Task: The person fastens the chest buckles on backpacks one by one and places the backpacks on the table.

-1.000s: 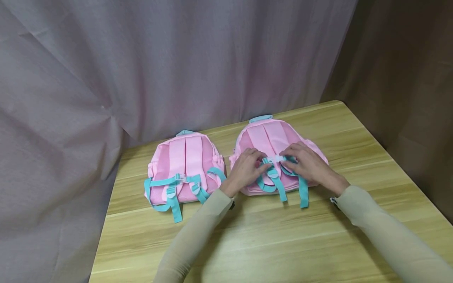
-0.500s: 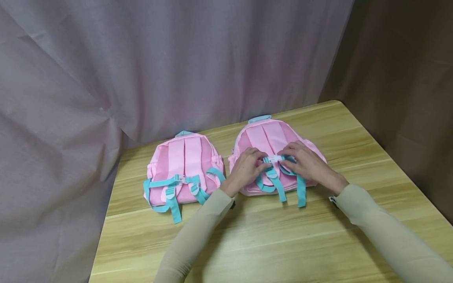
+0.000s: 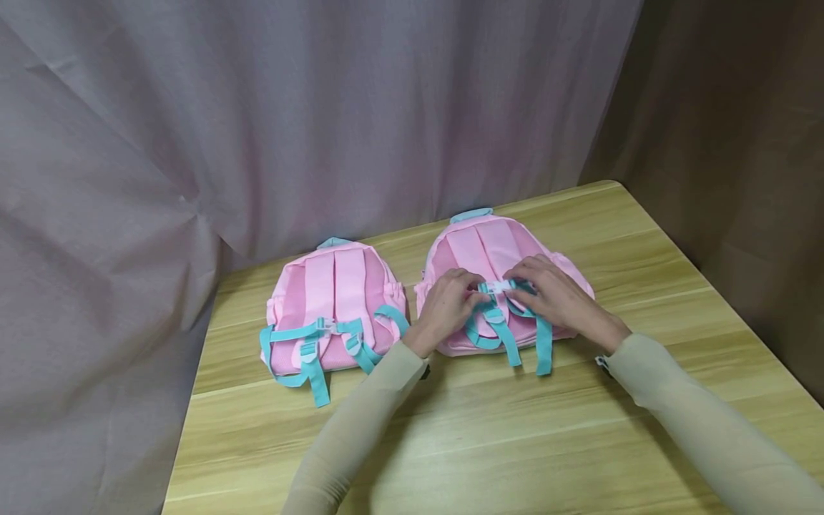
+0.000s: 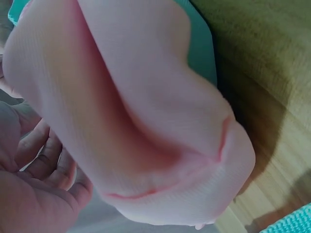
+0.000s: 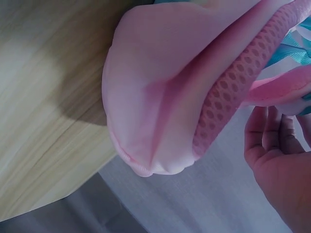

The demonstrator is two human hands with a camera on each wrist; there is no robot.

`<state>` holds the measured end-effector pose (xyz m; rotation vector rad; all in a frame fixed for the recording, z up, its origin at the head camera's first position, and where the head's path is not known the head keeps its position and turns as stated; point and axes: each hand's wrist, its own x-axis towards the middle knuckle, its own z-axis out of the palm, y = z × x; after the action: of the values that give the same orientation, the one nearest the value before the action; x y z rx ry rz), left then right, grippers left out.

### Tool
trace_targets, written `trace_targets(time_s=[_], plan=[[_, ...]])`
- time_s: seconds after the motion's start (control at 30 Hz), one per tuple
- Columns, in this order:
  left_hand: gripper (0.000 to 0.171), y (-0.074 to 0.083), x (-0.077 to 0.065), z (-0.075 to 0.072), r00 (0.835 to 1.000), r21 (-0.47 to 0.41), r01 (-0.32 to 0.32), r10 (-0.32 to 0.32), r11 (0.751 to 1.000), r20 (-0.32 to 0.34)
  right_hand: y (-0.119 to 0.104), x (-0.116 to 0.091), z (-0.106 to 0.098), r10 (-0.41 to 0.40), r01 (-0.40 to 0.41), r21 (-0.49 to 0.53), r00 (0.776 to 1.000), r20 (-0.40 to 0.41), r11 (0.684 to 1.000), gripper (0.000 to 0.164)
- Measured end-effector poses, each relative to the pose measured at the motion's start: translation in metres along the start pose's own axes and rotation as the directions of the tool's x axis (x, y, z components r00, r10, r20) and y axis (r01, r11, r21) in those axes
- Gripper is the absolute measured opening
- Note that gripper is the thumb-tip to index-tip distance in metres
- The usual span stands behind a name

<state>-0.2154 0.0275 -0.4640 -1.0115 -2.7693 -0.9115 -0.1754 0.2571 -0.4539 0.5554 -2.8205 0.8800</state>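
In the head view, a pink backpack lies with its strap side up and its blue handle toward the curtain. Over its lower part, both hands hold a white side-release buckle on turquoise webbing. My left hand pinches the buckle's left end between thumb and fingers. From the other side my right hand pinches its right end. Two turquoise strap tails hang toward the near side. Each wrist view shows the bag's pink side close up, with the fingertips hidden or cut off.
A second pink backpack lies to the left, its own white buckle joined across turquoise straps. Both bags rest on a wood-grain table. A grey curtain hangs behind, and a brown one on the right.
The right hand has shifted slightly left toward the left hand, and the buckle's white halves sit closer together. The right strap tail has swung slightly left. Both hands keep their grip.
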Motion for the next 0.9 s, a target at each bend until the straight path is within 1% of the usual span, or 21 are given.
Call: trace_targets(time_s=[0.33,0.63,0.9], plan=[[0.026,-0.0010,-0.0004,0.0049,1.000,-0.002,-0.008,0.008,1.000,-0.005,-0.0004,0.0007,0.0018,-0.010,0.010,0.015,1.000,0.012,1.000,0.026],[0.025,0.0003,0.0008,0.0061,1.000,0.005,-0.003,0.003,1.000,-0.004,0.0025,0.0017,0.0044,-0.030,0.030,0.002,1.000,-0.009,1.000,0.025],[0.024,0.0013,0.0023,0.0070,1.000,0.013,-0.018,0.018,1.000,-0.001,0.0020,0.0010,0.0056,-0.042,0.043,0.017,0.999,-0.020,0.999,0.023]])
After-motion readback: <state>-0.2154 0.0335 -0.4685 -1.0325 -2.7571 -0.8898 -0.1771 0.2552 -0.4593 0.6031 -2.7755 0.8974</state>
